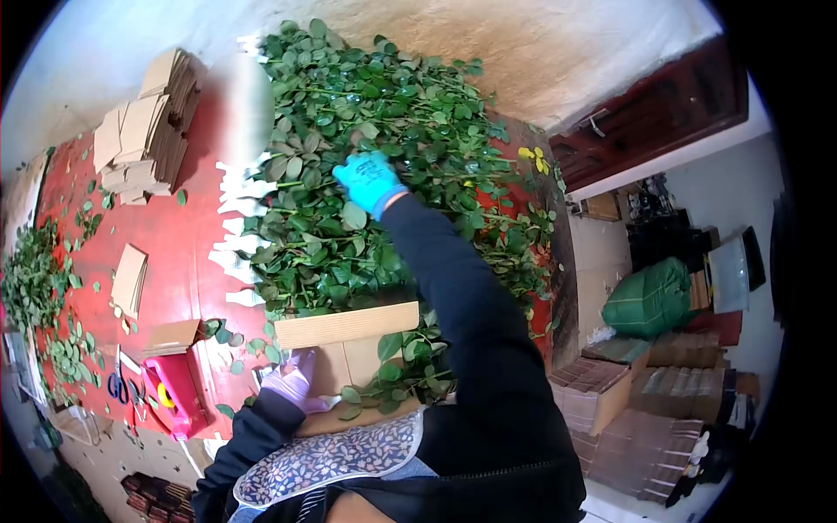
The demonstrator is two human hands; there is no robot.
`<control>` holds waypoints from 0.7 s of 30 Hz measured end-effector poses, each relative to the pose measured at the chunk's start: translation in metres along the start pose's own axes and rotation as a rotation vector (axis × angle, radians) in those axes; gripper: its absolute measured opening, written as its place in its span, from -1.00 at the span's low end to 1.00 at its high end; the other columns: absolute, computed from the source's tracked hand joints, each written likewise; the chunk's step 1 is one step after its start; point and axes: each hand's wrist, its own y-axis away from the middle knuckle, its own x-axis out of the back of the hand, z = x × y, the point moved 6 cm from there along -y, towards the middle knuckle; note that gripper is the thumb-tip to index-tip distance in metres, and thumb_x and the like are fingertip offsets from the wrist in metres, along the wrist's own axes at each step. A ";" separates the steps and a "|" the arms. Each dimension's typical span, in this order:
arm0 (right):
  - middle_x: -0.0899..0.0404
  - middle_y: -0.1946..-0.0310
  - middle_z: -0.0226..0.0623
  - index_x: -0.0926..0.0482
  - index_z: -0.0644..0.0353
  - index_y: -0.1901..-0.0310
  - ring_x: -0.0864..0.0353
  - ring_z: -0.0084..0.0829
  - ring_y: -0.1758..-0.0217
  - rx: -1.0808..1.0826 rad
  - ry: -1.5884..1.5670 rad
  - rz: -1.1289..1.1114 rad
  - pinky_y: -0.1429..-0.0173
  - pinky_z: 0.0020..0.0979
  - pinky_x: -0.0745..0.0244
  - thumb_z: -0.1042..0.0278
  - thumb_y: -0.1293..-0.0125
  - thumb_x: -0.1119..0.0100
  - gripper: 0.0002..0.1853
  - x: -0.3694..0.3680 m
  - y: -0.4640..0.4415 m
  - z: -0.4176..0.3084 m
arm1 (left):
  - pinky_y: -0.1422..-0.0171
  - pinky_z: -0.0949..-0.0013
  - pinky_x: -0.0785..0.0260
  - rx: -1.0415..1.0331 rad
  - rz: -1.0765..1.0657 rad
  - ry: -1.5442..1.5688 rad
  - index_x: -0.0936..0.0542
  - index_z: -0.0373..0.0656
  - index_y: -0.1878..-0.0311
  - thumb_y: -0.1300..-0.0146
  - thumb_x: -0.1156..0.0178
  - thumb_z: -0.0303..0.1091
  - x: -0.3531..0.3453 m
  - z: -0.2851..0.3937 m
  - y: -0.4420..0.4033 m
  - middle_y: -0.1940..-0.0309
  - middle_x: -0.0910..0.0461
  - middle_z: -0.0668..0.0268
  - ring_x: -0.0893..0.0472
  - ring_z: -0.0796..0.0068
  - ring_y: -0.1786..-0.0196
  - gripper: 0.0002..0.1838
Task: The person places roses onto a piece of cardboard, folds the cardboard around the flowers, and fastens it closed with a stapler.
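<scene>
My right hand, in a blue glove, is closed over the big pile of leafy green stems; whatever it grips is hidden. White sleeves cover the stem heads along the pile's left side. In a light purple glove, my left hand is at the left edge of an open piece of cardboard near my body. Its fingers are partly hidden there. Some leafy stems lie on the right part of this cardboard, with a white-sleeved end beside my left hand.
Cardboard pieces are stacked at the back left of the red table. Scissors and a pink container lie near its front left edge. More leaves are at far left. Boxes and a green sack stand right.
</scene>
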 end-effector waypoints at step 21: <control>-0.63 0.07 -0.13 -0.46 0.12 -0.19 -0.60 -0.09 -0.07 -0.110 -0.109 0.174 -0.11 0.01 -0.41 0.13 -0.38 -0.10 -0.58 0.021 -0.033 0.030 | -0.58 0.06 -0.05 0.003 -0.028 0.042 -0.18 -0.40 -0.46 0.19 -0.49 0.29 -0.008 -0.004 -0.004 -0.46 -0.16 -0.16 -0.17 -0.11 -0.52 0.27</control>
